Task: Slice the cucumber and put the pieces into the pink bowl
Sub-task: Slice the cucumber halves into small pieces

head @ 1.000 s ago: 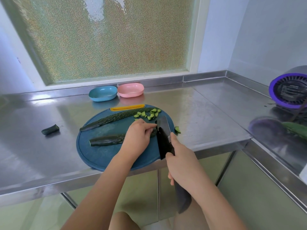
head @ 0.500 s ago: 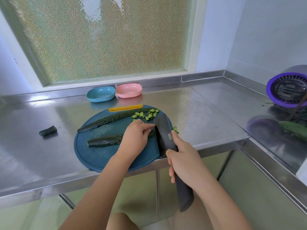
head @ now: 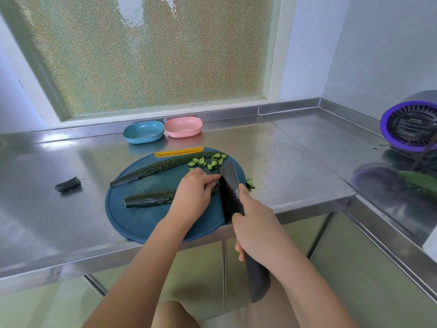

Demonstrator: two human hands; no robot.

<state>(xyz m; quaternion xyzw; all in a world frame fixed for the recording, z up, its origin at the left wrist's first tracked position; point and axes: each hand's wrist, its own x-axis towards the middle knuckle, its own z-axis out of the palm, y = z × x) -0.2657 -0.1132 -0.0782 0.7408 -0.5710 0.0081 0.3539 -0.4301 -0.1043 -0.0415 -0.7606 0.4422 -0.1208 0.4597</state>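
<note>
On a round blue cutting board (head: 142, 221) lie two long cucumber halves. My left hand (head: 194, 192) holds down the right end of the near half (head: 149, 198) with curled fingers. My right hand (head: 255, 223) grips the handle of a black knife (head: 230, 188), whose blade stands right beside my left fingertips on the cucumber. The far half (head: 156, 168) lies untouched. Several small cut pieces (head: 210, 160) sit at the board's far right. The pink bowl (head: 183, 126) stands at the back of the counter and looks empty.
A blue bowl (head: 143, 131) sits left of the pink one. A cucumber end (head: 68, 184) lies on the steel counter at the left. A few cut pieces (head: 250, 183) lie off the board's right edge. A purple appliance (head: 410, 125) and another cucumber (head: 418, 179) are at the right.
The knife blade has shifted a little between cuts beside my left fingertips. My left hand stays on the near cucumber half.
</note>
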